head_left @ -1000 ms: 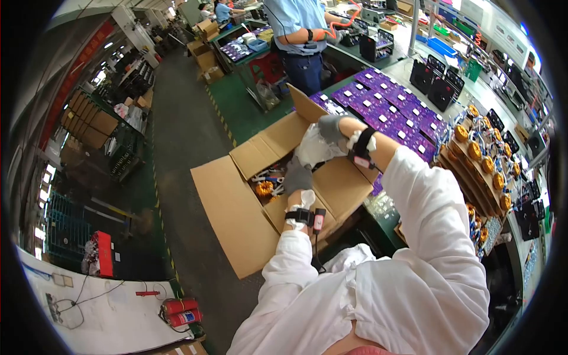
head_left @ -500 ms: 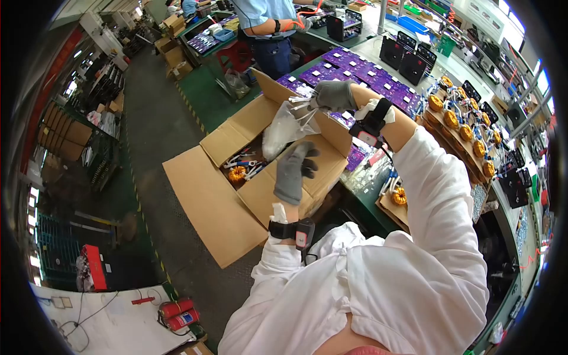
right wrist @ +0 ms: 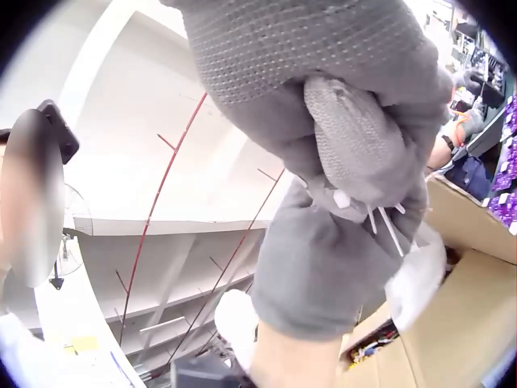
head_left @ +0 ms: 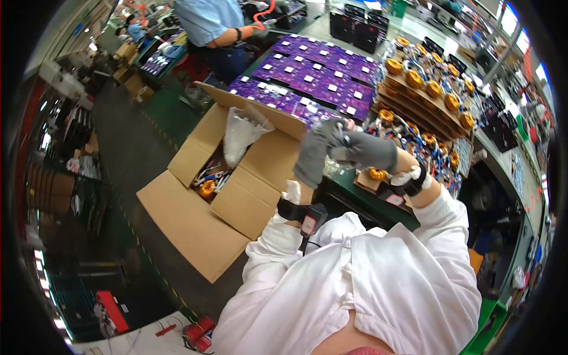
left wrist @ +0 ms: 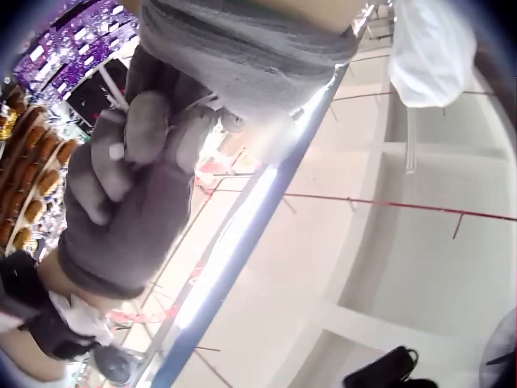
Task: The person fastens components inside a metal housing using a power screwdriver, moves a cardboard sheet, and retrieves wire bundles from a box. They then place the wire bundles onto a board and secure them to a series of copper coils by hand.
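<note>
Both hands wear grey gloves and meet in front of the chest, beside the carton. The right hand (head_left: 367, 151) (right wrist: 315, 56) curls its fingers round thin white ties (right wrist: 391, 230), whose ends poke out between the gloves in the right wrist view. Against it, the left hand (head_left: 313, 155) (left wrist: 234, 61) pinches at the same ties, its fingertips partly hidden. The open cardboard carton (head_left: 192, 222) holds a translucent plastic bag (head_left: 239, 133) and, below it, an orange wound coil (head_left: 207, 188) among cables.
Purple circuit boards (head_left: 307, 74) cover the bench behind the carton. Stacked cardboard layers with orange coils (head_left: 433, 89) stand at the right, more coils nearer the hands. Black units (head_left: 358, 29) sit farther back. Another person in a blue shirt (head_left: 207, 21) works across the bench.
The right hand has left the bag in the carton and drawn out white ties. Both hands have moved right, away from the carton, and come together; the head view has turned right.
</note>
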Demonstrator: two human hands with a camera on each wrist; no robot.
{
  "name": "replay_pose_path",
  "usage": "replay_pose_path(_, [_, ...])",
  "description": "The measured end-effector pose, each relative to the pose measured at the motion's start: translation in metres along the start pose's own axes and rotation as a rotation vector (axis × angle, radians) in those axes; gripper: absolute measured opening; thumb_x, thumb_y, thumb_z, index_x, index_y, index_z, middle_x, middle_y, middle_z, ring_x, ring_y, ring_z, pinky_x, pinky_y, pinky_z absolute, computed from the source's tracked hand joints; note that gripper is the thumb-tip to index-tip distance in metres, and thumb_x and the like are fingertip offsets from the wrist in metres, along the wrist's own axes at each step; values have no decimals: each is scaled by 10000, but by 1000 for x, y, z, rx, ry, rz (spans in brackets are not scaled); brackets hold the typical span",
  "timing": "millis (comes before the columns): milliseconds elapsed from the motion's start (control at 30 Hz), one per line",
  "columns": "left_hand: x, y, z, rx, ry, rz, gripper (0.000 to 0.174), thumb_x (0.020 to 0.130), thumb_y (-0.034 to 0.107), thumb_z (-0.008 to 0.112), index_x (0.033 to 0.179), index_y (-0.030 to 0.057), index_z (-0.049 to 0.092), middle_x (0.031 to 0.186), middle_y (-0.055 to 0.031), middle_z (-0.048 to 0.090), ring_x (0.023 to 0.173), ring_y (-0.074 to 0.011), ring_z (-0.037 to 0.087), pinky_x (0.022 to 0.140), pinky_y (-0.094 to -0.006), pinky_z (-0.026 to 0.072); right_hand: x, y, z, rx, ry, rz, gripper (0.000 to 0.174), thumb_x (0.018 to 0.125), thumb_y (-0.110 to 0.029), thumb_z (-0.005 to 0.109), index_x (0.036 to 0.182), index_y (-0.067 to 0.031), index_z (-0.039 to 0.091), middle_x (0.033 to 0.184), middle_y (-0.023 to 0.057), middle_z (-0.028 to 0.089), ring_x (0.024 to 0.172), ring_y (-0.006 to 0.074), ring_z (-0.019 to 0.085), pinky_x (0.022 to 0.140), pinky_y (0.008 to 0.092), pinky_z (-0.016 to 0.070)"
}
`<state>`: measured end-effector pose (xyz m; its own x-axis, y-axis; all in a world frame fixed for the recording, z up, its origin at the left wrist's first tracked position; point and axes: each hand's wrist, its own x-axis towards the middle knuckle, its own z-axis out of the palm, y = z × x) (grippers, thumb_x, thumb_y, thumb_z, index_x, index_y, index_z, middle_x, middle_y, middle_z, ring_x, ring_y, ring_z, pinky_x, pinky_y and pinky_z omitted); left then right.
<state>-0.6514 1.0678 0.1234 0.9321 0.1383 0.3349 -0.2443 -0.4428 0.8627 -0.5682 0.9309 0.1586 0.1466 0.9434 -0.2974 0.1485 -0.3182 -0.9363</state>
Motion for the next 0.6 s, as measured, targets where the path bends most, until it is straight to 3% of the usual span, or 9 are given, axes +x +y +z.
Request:
replay_pose_path(67, [1,-4,42,-432,-206,-357,343,979,264,372,1024,20,609,817,-57,624,759,-127,588,670,-262,490,-30,53,8,36,116,-205,202,930,-260,544,984,-66,563,758,-19,522,567,72,486,499,242,406])
replay_pose_path(100, [-4,-20,74,-490,-198,-276,357,966,306,413,1022,14,611,803,-56,618,717,-132,590,646,-259,490,-38,93,14,93,180,-297,204,928,-266,553,991,-72,564,778,-31,529,586,61,505,500,237,413])
replay_pose_path(133, [-10,-33,99,-550,-188,-192,380,953,347,453,1020,9,613,789,-54,611,675,-137,591,622,-255,490,-59,87,16,463,229,185,251,932,-314,540,986,-70,570,764,-27,536,610,63,527,506,235,414])
replay_pose_path(167, [-8,0,92,-698,-396,-532,450,960,399,416,1013,-3,612,725,-38,590,579,-127,582,502,-247,473,-74,93,16,447,282,229,291,940,-351,509,971,-70,576,755,-26,538,610,64,528,501,235,409])
replay_pose_path(267, [6,8,126,-776,-546,-566,430,961,401,404,1060,32,602,717,-27,580,526,-103,549,449,-227,441,-116,127,15,485,421,216,352,943,-381,485,998,-49,591,852,58,630,735,117,574,654,260,451])
replay_pose_path(400, [17,-7,196,-1050,-321,-488,408,956,420,400,1106,83,575,975,-39,619,891,-139,586,725,-245,478,-158,150,11,-526,883,-109,286,938,-313,487,930,-42,578,825,54,605,747,158,565,705,293,432])
replay_pose_path(467, [26,-5,212,-1196,-137,-734,459,904,494,474,1062,72,559,1019,-66,621,915,-181,607,829,-312,484,-175,138,1,790,911,-188,229,939,-252,456,928,-70,596,810,46,595,731,133,576,639,256,439])
replay_pose_path(533, [24,20,230,-1554,-171,-987,472,904,505,466,1085,76,543,1051,-76,613,954,-205,591,878,-350,452,-180,136,-5,1047,1160,-266,237,930,-251,494,983,-50,607,847,10,617,750,93,582,655,216,442])
replay_pose_path(600, [21,21,265,-1641,-192,-957,476,906,505,454,1074,74,564,1041,-84,619,968,-219,584,897,-366,442,-187,141,-6,821,1230,-353,255,879,-259,614,1017,-45,615,864,5,629,762,69,571,661,220,444])
